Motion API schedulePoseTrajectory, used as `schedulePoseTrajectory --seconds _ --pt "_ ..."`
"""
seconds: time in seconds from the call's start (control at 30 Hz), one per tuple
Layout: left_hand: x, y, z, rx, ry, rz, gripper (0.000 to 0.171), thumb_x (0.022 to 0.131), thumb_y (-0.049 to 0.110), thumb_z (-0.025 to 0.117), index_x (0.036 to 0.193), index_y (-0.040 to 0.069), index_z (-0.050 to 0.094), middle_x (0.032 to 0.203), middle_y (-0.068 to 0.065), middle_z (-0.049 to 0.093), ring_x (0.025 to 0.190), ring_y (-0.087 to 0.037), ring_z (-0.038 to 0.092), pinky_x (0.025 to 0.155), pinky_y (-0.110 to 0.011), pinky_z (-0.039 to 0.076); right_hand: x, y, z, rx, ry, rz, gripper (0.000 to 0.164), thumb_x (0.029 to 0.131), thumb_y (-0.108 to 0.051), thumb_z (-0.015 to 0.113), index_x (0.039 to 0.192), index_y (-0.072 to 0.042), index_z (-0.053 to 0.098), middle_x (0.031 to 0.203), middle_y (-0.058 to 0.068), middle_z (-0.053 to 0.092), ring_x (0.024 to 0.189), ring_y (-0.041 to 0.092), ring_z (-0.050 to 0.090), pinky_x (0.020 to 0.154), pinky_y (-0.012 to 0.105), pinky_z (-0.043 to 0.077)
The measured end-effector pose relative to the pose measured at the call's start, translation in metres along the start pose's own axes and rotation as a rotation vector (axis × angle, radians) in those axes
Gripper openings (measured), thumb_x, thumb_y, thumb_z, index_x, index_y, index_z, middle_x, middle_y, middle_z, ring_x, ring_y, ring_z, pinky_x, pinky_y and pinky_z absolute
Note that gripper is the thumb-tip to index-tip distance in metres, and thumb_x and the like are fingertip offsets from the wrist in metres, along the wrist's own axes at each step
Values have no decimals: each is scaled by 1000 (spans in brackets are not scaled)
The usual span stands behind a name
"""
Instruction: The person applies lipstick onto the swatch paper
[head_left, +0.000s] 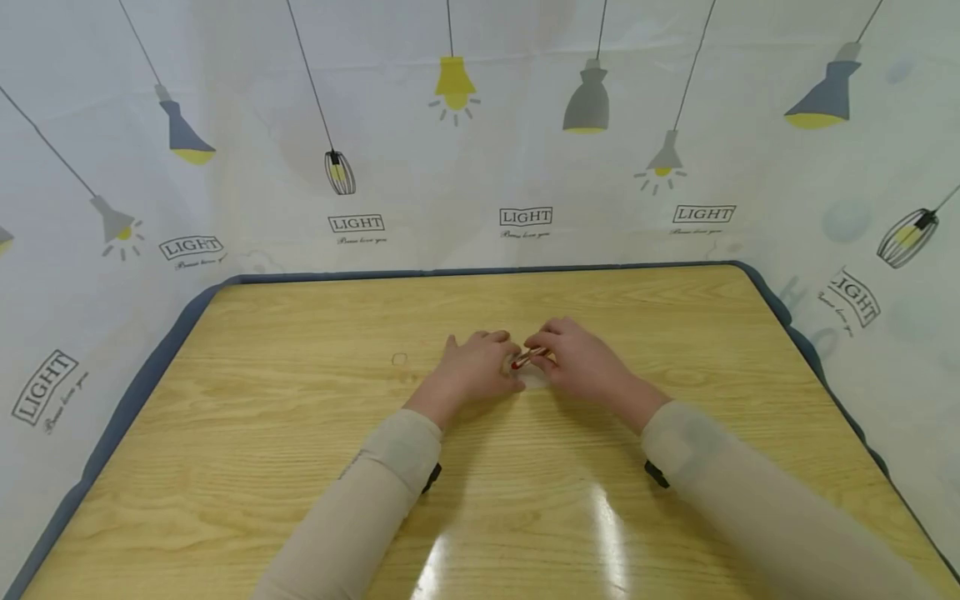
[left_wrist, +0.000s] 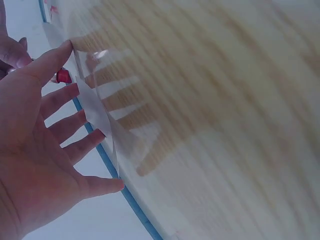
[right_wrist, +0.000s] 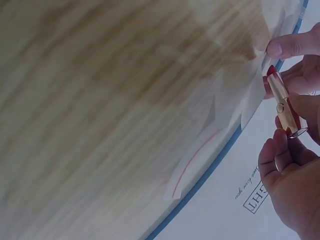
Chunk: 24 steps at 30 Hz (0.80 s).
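Observation:
My right hand (head_left: 576, 360) pinches a lipstick (right_wrist: 286, 111) with a gold case and a bare red tip. The red tip points toward my left hand (head_left: 477, 368). In the left wrist view, the left hand's fingers are spread and fairly straight, with fingertips at the edge of a thin white sheet of paper (left_wrist: 96, 109). The paper lies on the table between both hands and is partly hidden by them in the head view. A curved red line (right_wrist: 192, 162) shows on the paper in the right wrist view.
The wood-grain table (head_left: 300, 467) has a dark blue edge (head_left: 480, 272). Behind it and at both sides hangs a white cloth (head_left: 420, 167) printed with lamps. A small ring-shaped mark (head_left: 399, 359) shows on the tabletop left of the hands.

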<state>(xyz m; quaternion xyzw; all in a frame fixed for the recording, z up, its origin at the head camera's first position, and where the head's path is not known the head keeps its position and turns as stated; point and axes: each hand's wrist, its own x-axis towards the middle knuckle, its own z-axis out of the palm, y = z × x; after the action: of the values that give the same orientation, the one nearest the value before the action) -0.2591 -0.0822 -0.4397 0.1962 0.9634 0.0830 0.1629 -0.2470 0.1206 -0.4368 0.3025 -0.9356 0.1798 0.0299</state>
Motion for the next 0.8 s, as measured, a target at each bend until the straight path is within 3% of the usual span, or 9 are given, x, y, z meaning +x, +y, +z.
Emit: schedulePoseTrajectory --seconds 0.23,0.47,0.8 --pt "1 -1 2 -19 5 1 62 101 55 68 157 31 54 174 0 37 162 -31 32 122 -75 32 1 -3 7 -6 -47 29 26 104 -19 70 127 -7 75 121 10 68 114 28 64 97 46 60" --pt "1 -2 2 -15 14 7 62 101 55 68 156 31 54 173 0 38 162 -32 33 121 -75 33 2 -4 8 -12 -48 34 25 104 -18 70 126 -8 76 121 10 69 112 27 64 95 44 60" --pt "2 -2 2 3 14 4 60 101 55 68 155 32 55 173 1 38 161 -30 34 121 -73 35 -4 15 0 -45 -15 54 24 102 -15 70 123 -4 77 117 13 70 110 31 65 96 47 60"
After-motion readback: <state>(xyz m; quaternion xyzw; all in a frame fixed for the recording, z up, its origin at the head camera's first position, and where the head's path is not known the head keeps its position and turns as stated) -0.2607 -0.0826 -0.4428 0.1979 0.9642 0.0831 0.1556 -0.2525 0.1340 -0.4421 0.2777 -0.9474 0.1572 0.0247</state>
